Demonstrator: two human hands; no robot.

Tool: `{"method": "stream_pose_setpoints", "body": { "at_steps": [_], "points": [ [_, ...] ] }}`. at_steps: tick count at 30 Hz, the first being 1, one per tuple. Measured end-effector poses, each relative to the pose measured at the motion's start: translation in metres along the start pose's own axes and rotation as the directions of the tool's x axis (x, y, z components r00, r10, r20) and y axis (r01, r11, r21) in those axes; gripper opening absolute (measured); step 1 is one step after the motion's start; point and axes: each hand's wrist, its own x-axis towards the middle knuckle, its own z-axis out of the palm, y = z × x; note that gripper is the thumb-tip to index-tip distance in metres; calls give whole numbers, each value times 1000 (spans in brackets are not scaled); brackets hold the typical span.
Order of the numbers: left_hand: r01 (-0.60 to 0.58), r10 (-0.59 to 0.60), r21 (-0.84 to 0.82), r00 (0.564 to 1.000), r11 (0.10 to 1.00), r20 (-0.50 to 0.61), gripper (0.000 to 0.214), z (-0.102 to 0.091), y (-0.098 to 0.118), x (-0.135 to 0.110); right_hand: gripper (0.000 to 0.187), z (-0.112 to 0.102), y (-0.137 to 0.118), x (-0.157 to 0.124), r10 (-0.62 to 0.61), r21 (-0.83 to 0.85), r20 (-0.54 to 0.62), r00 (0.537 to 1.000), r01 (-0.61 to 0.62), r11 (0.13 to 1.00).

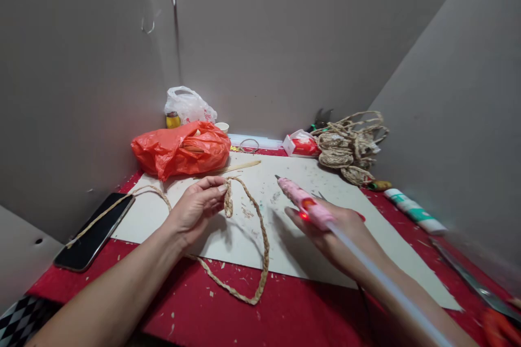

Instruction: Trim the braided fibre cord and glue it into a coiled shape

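Pinched in the fingers of my left hand [200,206] is the doubled-over end of a braided straw cord [265,238]. From there the cord loops out to the right, down over the red cloth and back under my left forearm. Its thin tail lies across a black phone [95,233] at the left. My right hand [337,233] grips a pink hot glue gun [297,195], its nozzle aimed up and left, apart from the cord. A long translucent glue stick [382,276] sticks out of the gun's back, and a red light glows on its side.
A white board [391,244] lies on a red cloth [228,309]. Behind stand an orange plastic bag [183,149], a white bag [189,105] and a red-and-white box [301,143]. Coiled braided cord [345,146] sits back right. Scissors [480,287] lie at the right edge.
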Motion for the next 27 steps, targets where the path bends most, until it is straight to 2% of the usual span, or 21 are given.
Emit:
{"method": "stream_pose_setpoints", "body": {
  "at_steps": [2,4,7,10,13,16,18,20,24,27],
  "points": [
    [-47,47,54,999,997,-5,20,1,0,-2,27,0,7,9,153,-329,121,981,-105,938],
    [-108,108,116,994,987,4,18,3,0,-4,31,1,8,14,242,-514,190,952,-113,850],
    [-184,183,196,983,963,22,17,5,1,-8,36,4,7,17,272,-583,239,932,-86,808],
    [-246,244,249,969,937,40,15,8,3,-12,38,1,8,14,266,-569,308,914,-47,821],
    [-282,279,281,959,918,49,15,11,4,-16,36,-7,8,9,192,-437,283,939,-52,898],
    [-287,274,292,958,913,85,15,13,2,-20,35,-12,-7,5,39,-48,83,996,-35,998],
    [-283,259,300,959,911,117,15,13,2,-21,33,-11,-25,3,-26,246,-63,998,41,968],
    [-292,259,308,955,906,143,15,13,2,-23,30,-6,-45,3,-86,410,-126,988,131,902],
    [-339,292,308,938,889,189,14,13,4,-27,18,7,-74,5,-215,526,-152,965,263,809],
    [-359,309,299,929,884,202,13,13,6,-30,16,15,-82,4,-219,565,-174,960,280,776]
  ]
}}
